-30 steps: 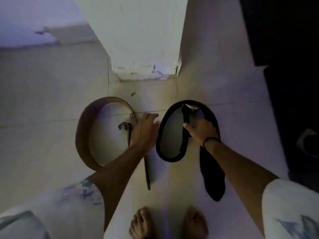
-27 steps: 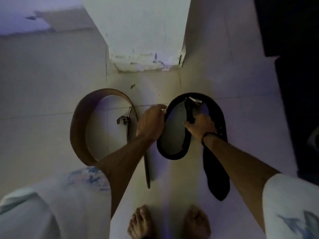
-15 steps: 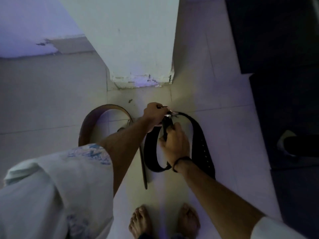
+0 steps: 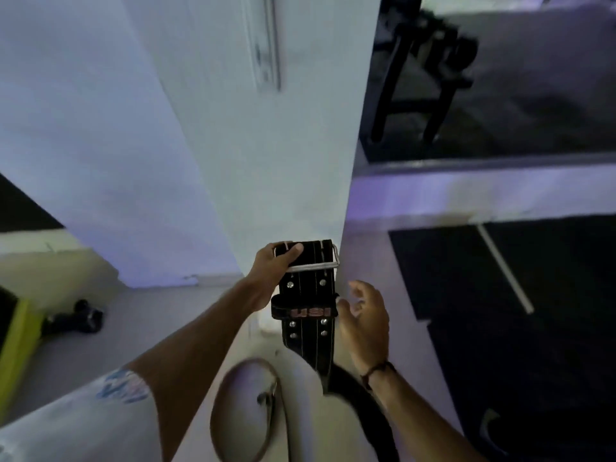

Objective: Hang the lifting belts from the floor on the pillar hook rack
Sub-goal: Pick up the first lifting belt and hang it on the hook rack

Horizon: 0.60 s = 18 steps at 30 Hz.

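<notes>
At lower centre-left, the brown lifting belt [image 4: 246,411] is lying curled on the floor. Your left hand [image 4: 268,266] is gripping the buckle end of the black lifting belt [image 4: 306,306], raised against the white pillar [image 4: 283,161]; half a second ago it was still down at the floor. Open pillar face is stretching above toward the hook rack [image 4: 265,48] at upper centre. Your right hand [image 4: 365,323] is hovering just right of the strap, fingers spread, holding nothing; earlier it was clutching the belt. Dark mats are filling the right.
</notes>
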### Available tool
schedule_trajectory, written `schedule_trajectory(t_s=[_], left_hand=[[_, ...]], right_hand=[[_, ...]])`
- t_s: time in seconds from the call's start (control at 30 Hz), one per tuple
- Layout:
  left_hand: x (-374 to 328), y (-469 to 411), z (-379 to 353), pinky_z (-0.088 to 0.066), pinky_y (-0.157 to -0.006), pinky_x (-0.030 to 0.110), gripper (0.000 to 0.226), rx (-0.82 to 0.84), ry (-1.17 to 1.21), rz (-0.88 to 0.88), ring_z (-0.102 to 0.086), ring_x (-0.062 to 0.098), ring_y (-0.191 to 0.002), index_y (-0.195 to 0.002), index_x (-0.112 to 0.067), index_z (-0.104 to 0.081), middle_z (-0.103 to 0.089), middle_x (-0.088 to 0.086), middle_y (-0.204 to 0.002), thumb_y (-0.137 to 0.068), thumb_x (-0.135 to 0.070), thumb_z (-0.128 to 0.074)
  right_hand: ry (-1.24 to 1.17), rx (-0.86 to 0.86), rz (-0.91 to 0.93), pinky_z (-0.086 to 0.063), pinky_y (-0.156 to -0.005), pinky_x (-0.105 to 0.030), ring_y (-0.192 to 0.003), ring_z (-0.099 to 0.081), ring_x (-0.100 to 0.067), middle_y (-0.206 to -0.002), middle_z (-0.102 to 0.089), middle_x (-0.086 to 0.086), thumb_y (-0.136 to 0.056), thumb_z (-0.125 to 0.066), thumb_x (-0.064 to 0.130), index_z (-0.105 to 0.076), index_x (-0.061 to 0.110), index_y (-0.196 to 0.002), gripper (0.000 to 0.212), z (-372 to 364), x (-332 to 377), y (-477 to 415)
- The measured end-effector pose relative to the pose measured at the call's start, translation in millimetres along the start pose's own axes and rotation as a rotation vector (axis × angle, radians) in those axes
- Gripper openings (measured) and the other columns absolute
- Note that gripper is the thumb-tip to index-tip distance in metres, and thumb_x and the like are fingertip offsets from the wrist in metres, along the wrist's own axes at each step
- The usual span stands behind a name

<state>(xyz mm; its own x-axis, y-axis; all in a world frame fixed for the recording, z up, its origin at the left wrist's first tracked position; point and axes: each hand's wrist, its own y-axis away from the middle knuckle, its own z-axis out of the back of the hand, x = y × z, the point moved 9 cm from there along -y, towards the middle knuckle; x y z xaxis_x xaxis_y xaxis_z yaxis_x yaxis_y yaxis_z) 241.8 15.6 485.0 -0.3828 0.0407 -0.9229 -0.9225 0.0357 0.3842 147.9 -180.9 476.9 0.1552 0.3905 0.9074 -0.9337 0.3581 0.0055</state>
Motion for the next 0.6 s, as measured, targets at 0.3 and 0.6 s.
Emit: schedule_trajectory(t_s=[0.3,0.6], left_hand=[[-334,135,17,-0.057,-0.074,0.034,0.037,0.044,0.094,-0.310,-0.069,0.030,-0.089,-0.117,0.004,-0.065,-0.070,0.017,-0.098,-0.094,-0.026,-0.066],[-547,306,39,-0.049,-0.066,0.029,0.037,-0.094,0.067,-0.576,-0.066,0.022,-0.085,-0.112,-0.014,-0.068,-0.070,0.004,-0.094,-0.082,-0.036,-0.068]], right_hand=[[-0.163,0.082,0.316,-0.054,-0.075,-0.035,-0.082,-0.067,-0.012,-0.087,-0.072,0.006,-0.087,-0.069,0.037,-0.070,0.022,-0.090,0.016,107,339,-48],[-0.313,0.058,0.482,-0.055,-0.079,-0.053,-0.083,-0.069,-0.022,-0.087,-0.071,0.003,-0.079,-0.062,0.048,-0.063,0.025,-0.082,0.024,184,546,-7]])
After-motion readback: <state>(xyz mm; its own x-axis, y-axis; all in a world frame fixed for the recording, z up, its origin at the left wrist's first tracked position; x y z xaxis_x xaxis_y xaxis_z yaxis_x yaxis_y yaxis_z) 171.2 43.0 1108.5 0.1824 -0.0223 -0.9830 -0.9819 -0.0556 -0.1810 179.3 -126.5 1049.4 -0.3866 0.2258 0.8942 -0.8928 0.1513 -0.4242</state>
